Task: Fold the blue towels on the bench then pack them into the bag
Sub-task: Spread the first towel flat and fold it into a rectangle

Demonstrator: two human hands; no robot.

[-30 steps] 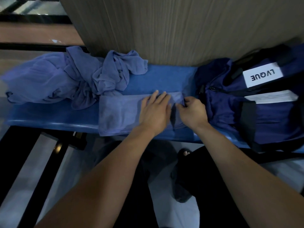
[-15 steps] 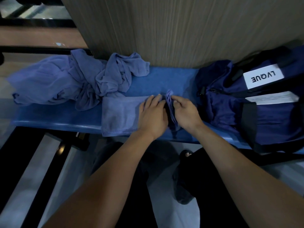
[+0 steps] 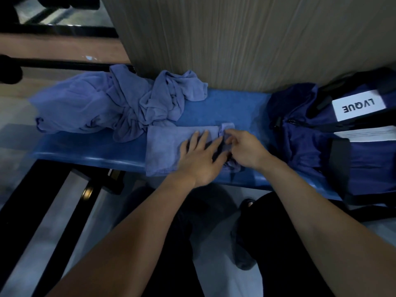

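Blue towels, still unfolded, lie heaped [image 3: 120,108] on the blue surface [image 3: 225,103] well to the left of both hands, while one flattened towel [image 3: 167,146] sits directly under them, its near edge hanging a little over the front lip. The navy bag [image 3: 321,146], marked with a white "LVQUE" label, rests just right of the right hand [image 3: 246,148]. The left hand [image 3: 199,159] lies flat on the towel, fingers straight and spread, its grip closed on nothing, simply pressing the cloth down. The right hand's grip is a pinch: curled fingers hold the towel's right end, raised and doubled beside the left fingertips.

In judgement, the fold in hand goes best if the left palm pins the cloth at the crease line while the right carries the end over in one sweep, edges squared to the layer below, then smooths it flat. The towel reads as thin, soft, pale violet-blue cloth, lightly creased and likely to slip or bunch if released early.
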